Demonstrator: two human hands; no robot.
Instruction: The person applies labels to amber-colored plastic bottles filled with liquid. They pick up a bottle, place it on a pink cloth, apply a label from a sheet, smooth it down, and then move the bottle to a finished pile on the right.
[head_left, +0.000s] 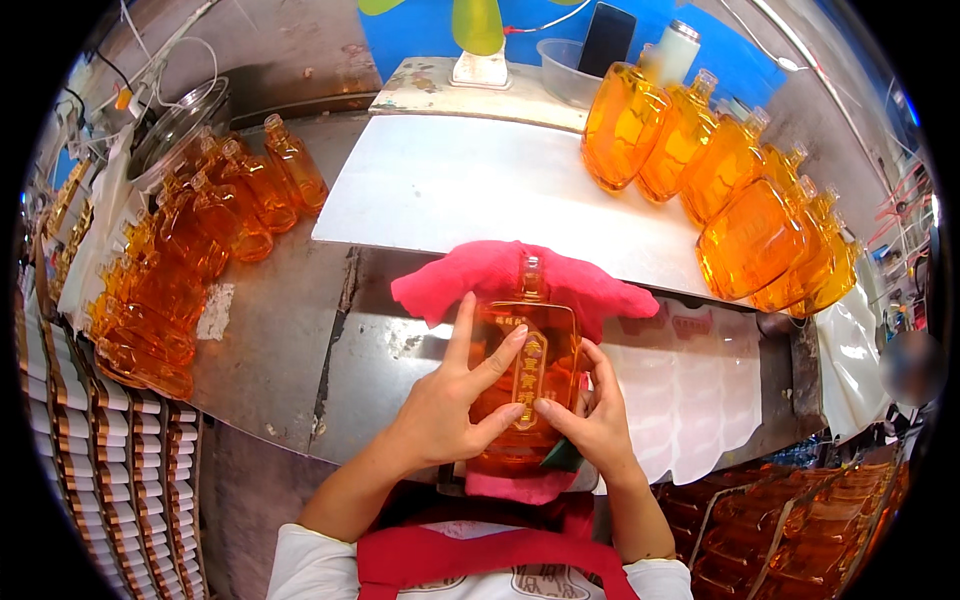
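An amber glass bottle lies on a pink cloth in front of me, its clear neck pointing away. On its front is a long label with gold edging and characters. My left hand lies over the bottle's left side, fingers spread, with the index fingertip and thumb on the label's upper and lower parts. My right hand grips the bottle's right edge, its thumb on the label's lower end. A dark green flat piece shows under the right palm; whether that hand holds it I cannot tell.
Amber bottles crowd the left side; more stand on the white board at right. Translucent sheets lie right of the cloth. A green-bladed fan, plastic bowl and phone are behind. Crates of bottles sit lower right.
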